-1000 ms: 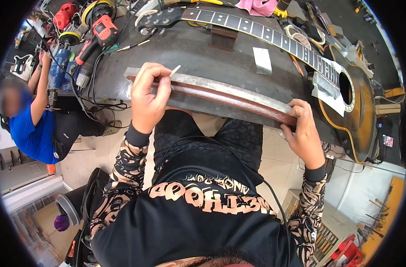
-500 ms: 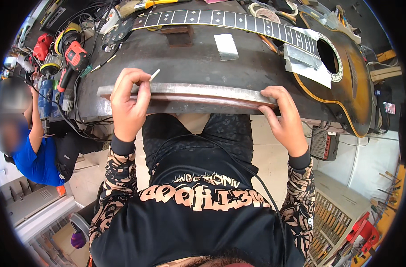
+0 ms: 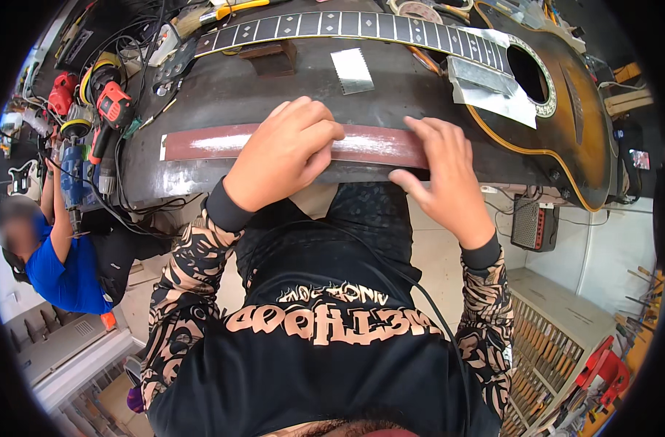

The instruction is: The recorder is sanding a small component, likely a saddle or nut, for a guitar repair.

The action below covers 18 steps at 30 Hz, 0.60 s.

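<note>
A long flat sanding bar (image 3: 380, 143) lies along the near edge of the dark workbench, its reddish-brown abrasive face up and dusted white in the middle. My left hand (image 3: 288, 149) is over the bar's middle, fingers curled and pressed together. Whatever the fingers pinch is hidden behind them. At the bar's right end is my right hand (image 3: 445, 171), fingers spread above the bar and thumb apart below it. Behind them an acoustic guitar (image 3: 591, 138) with a sunburst top lies across the bench, its fretted neck (image 3: 329, 25) reaching left.
A brown block (image 3: 270, 58) stands under the neck. Near it lies a small white sheet with a jagged edge (image 3: 353, 71). White paper and a grey strip (image 3: 485, 76) cover part of the guitar. Power tools (image 3: 114, 105) and cables crowd the left; a person in blue (image 3: 70, 269) is beyond.
The sanding bar has gone from standing on edge to lying abrasive side up. My left hand moved right over it; the small white stick it pinched is out of sight. My right hand loosened.
</note>
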Tool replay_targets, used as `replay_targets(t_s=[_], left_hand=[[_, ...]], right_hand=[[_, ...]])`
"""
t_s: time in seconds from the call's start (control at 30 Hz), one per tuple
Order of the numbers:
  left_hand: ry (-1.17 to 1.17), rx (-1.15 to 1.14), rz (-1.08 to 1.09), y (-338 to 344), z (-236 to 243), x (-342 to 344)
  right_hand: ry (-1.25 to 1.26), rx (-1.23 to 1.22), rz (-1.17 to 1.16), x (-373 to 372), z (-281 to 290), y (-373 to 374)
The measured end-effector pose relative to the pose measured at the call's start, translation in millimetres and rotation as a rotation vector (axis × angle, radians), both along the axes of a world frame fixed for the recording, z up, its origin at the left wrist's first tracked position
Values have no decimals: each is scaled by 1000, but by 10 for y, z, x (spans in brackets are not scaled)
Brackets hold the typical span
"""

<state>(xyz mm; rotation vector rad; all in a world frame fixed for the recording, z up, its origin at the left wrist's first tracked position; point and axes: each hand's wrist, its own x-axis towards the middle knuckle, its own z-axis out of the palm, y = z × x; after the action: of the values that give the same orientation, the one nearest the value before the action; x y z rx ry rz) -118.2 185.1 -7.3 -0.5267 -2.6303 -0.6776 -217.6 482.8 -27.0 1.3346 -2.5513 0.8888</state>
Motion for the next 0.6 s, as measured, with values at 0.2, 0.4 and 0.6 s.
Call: replay_targets(t_s=[0.2, 0.4, 0.6], left_hand=[[-37, -41, -59, 264, -30, -168], [-51, -40, -59, 556, -76, -257], [-65, -73, -36, 601, -36, -272]], right_hand=[[-28, 108, 61, -137, -46, 162], [54, 47, -45, -29, 10, 284], [134, 38, -79, 250, -30, 144]])
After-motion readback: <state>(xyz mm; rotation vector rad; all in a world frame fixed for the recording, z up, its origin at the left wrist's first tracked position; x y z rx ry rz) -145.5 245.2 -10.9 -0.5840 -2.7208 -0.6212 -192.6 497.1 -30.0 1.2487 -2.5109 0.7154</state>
